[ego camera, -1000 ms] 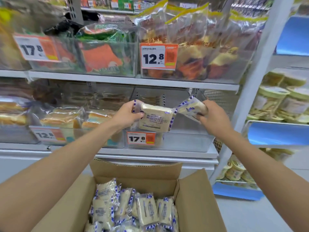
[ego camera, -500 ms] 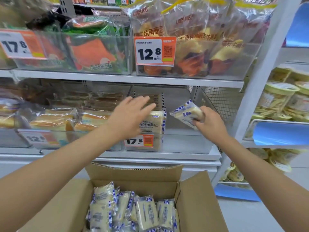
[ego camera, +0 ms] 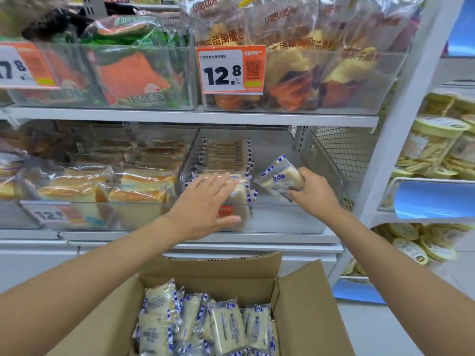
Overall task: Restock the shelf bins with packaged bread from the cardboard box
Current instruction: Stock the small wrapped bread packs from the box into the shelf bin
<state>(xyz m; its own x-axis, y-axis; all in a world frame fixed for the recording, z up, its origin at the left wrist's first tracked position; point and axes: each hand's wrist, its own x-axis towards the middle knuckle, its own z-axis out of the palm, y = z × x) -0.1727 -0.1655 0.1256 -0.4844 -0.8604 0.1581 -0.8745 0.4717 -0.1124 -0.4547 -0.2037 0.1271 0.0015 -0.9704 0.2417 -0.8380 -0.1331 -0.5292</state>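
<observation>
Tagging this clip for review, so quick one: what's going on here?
A person is stocking a clear shelf bin with packaged bread. The left hand, fingers straight, touches a pack standing at the bin's front. The right hand grips another pack, tilted, above the bin's bare right side. The cardboard box below holds many more packs.

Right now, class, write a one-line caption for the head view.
Left grip presses a bread pack in the clear bin; right grip holds another pack above it, cardboard box below.
</observation>
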